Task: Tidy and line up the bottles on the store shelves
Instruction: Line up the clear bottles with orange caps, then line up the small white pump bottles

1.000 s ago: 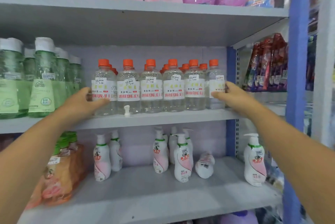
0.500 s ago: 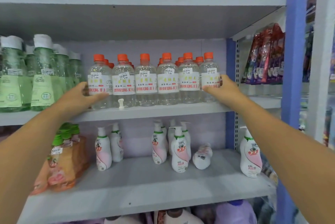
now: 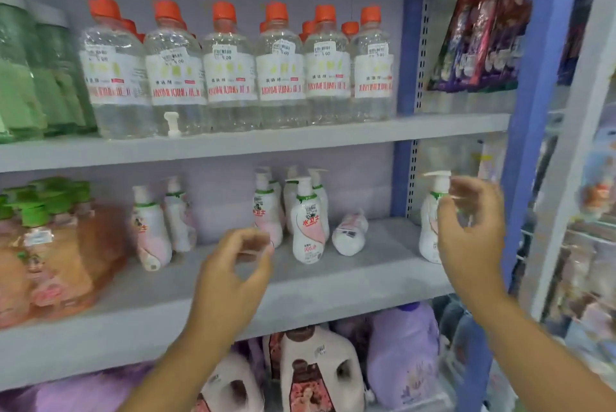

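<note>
Your left hand (image 3: 233,273) and right hand (image 3: 468,228) hover with loosely curled fingers, holding nothing; 1 pump bottle (image 3: 350,233) lies tipped near the shelf (image 3: 300,298) back, bottom toward you.

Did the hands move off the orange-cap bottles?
Yes. Both hands have dropped below the shelf board: the left hand and right hand now hover empty by the pump bottles.

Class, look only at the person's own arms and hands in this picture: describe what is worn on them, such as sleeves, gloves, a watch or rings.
Both forearms are bare as far as the frame shows; no sleeve appears. The left hand and right hand wear no gloves. No watch, bracelet or ring shows, though the fingers are blurred.
</note>
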